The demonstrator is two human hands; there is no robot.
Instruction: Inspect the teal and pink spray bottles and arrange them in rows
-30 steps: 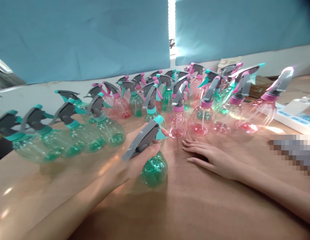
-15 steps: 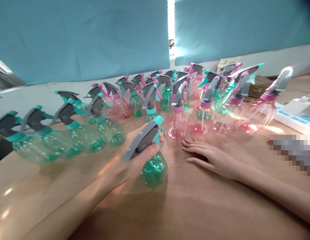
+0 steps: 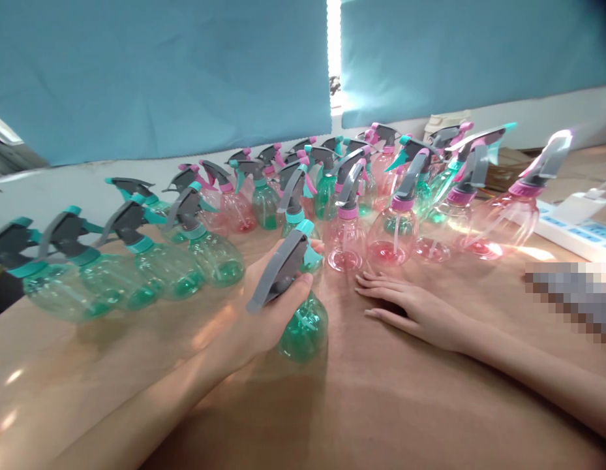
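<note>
My left hand (image 3: 268, 307) is wrapped around the neck of a green spray bottle (image 3: 305, 329) with a grey and teal trigger head, just below that head. The bottle is nearly upright at the middle of the table; whether its base touches the wood I cannot tell. My right hand (image 3: 410, 303) lies palm down on the table with its fingers stretched out, holding nothing. Just beyond its fingertips stand pink spray bottles (image 3: 393, 238) with grey and pink heads. Left of my left hand is a row of green spray bottles (image 3: 217, 258).
More green and pink spray bottles crowd the back of the wooden table (image 3: 381, 405). A white power strip (image 3: 576, 232) with a plug lies at the right, near a blurred-out patch (image 3: 574, 297). Blue blinds (image 3: 160, 72) hang behind.
My left hand and the green spray bottle have shifted slightly to the right, and the spray head has turned a little more upright. My right hand has stayed in place.
</note>
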